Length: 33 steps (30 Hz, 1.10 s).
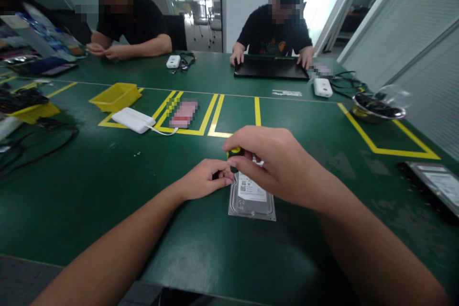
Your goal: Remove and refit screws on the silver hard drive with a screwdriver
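Note:
A silver hard drive [252, 198] with a white label lies flat on the green table in front of me. My right hand [276, 165] is over its far part, fingers closed round a black-and-yellow screwdriver handle [235, 152]. The lower end of that tool is hidden from me. At the drive's left edge, the thumb and fingers of my left hand [208, 179] are drawn together and grip the side. The far end of the drive is covered by my right hand.
Right of me lies a stack of hard drives [435, 186]. A metal bowl [380, 110] stands beyond it. A yellow tray [116, 97], a white power bank [133, 120] and a cabled phone [183, 114] are ahead left. Across the table, a person holds a black panel [271, 68]; another sits left.

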Available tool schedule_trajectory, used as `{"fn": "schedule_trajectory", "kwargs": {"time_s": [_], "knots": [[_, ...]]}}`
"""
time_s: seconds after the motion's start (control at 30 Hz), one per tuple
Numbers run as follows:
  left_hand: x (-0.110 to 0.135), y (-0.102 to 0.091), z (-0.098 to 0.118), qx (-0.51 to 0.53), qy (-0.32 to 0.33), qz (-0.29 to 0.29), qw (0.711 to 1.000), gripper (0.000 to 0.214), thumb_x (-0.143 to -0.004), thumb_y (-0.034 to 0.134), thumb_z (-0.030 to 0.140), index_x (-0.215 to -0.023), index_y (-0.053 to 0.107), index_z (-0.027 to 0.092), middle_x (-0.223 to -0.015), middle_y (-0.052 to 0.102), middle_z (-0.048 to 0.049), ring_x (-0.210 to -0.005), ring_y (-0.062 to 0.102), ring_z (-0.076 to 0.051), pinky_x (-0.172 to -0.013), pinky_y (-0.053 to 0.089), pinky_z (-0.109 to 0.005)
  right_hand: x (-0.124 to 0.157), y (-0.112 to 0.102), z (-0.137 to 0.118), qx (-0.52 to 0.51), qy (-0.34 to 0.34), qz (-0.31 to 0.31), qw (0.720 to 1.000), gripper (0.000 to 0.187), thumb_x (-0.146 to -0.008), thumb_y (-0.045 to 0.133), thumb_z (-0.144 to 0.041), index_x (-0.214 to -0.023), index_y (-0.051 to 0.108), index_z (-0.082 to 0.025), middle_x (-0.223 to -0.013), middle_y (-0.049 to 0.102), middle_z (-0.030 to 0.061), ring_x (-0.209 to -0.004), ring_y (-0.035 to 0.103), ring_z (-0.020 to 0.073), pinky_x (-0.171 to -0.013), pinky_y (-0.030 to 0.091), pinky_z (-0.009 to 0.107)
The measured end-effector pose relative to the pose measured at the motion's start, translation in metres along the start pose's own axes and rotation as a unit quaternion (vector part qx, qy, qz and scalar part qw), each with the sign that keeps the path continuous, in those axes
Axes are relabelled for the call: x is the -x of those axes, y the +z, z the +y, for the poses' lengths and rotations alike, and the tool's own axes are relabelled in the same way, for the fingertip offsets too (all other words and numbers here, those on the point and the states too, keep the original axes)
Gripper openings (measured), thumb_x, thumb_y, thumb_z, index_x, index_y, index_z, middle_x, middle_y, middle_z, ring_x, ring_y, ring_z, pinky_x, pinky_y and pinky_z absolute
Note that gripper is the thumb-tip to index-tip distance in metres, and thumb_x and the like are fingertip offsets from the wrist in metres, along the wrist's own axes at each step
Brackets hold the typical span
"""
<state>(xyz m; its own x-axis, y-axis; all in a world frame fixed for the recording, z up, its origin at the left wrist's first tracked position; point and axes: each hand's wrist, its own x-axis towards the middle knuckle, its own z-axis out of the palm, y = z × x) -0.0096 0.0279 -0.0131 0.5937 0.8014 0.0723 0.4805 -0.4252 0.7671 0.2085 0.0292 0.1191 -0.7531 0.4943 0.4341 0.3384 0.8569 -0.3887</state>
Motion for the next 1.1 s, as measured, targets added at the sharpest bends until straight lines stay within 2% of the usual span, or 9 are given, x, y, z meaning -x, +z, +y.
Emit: {"fn": "schedule_trajectory", "kwargs": {"time_s": [0.17, 0.27, 0.5, 0.87, 1.1], "knots": [[-0.001, -0.001, 0.004, -0.001, 0.004, 0.006, 1.0, 0.015, -0.091, 0.06, 0.03, -0.091, 0.066, 0.016, -0.083, 0.066, -0.0008, -0.078, 0.059, -0.015, -0.072, 0.046, -0.027, 0.002, -0.007, -0.001, -0.016, -0.016, -0.011, 1.0, 0.021, -0.094, 0.051, -0.013, -0.107, 0.067, -0.011, -0.105, 0.067, 0.0083, -0.097, 0.06, 0.0164, -0.085, 0.046, 0.028], [-0.002, -0.002, 0.007, 0.007, 0.002, 0.008, 1.0, 0.013, -0.089, 0.061, 0.026, -0.084, 0.064, 0.016, -0.074, 0.061, 0.0019, -0.069, 0.055, -0.012, -0.066, 0.042, -0.025, 0.003, -0.011, -0.002, -0.019, -0.019, -0.013, 1.0, 0.026, -0.097, 0.045, -0.013, -0.11, 0.067, -0.011, -0.107, 0.066, 0.0106, -0.098, 0.059, 0.0171, -0.085, 0.047, 0.03], [-0.002, -0.001, 0.008, 0.028, 0.001, 0.004, 1.0, 0.01, -0.089, 0.062, 0.024, -0.083, 0.064, 0.015, -0.074, 0.06, 0.0027, -0.068, 0.054, -0.011, -0.065, 0.04, -0.024, 0.003, -0.012, -0.002, -0.001, -0.016, -0.005, 1.0, 0.026, -0.096, 0.046, -0.014, -0.109, 0.068, -0.01, -0.1, 0.065, 0.0098, -0.094, 0.059, 0.0176, -0.081, 0.047, 0.031], [-0.002, -0.002, 0.008, 0.015, 0.007, 0.006, 1.0, 0.009, -0.088, 0.063, 0.023, -0.083, 0.065, 0.016, -0.074, 0.06, 0.0018, -0.069, 0.053, -0.012, -0.066, 0.04, -0.025, 0.003, -0.013, -0.003, -0.011, -0.012, -0.027, 1.0, 0.025, -0.096, 0.041, -0.011, -0.104, 0.065, -0.014, -0.101, 0.066, 0.0081, -0.093, 0.059, 0.0168, -0.082, 0.045, 0.03], [-0.002, -0.003, 0.009, 0.017, 0.005, 0.0, 1.0, 0.009, -0.087, 0.064, 0.024, -0.083, 0.064, 0.016, -0.074, 0.06, 0.0023, -0.068, 0.053, -0.012, -0.064, 0.039, -0.024, 0.003, -0.013, -0.003, -0.012, -0.015, -0.03, 0.999, 0.025, -0.095, 0.042, -0.01, -0.105, 0.065, -0.013, -0.101, 0.066, 0.0079, -0.093, 0.058, 0.0166, -0.084, 0.044, 0.03]]}}
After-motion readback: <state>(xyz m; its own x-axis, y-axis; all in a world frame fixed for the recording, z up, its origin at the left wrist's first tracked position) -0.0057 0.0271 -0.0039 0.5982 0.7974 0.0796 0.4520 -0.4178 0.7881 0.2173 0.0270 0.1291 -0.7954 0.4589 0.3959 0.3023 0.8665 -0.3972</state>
